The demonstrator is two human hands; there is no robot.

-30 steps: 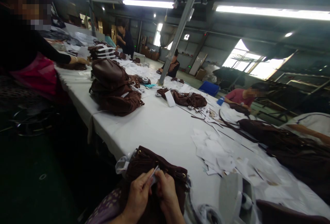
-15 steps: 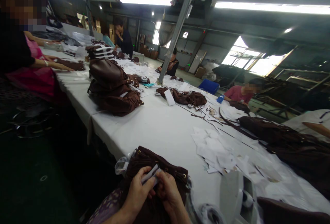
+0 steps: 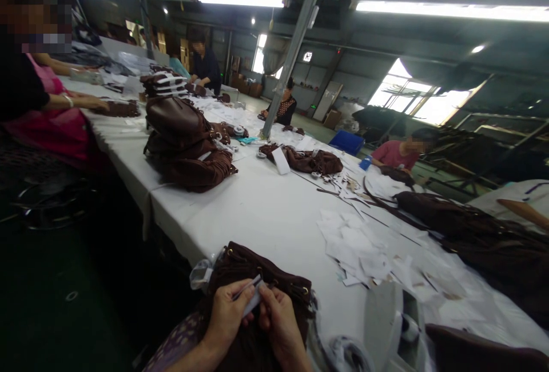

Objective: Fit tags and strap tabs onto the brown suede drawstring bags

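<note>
A dark brown leather bag with gold eyelets lies in front of me, its body reaching down over my lap. Above it, my left hand pinches a small white paper slip between thumb and fingers. My right hand grips the slip's other side with thumb and forefinger. A thin dark edge shows along the slip's top; what it belongs to is unclear. Clear plastic wrap covers something at the bag's left corner.
A pile of brown bags stands on the white table. Loose white papers and a grey tape dispenser lie at right. More brown leather pieces line the far side. A co-worker's hand rests on brown material at left.
The white slip has turned and shifted slightly between my fingers, and my left fingers have closed further over it. At left, the co-worker's hand has drawn back somewhat.
</note>
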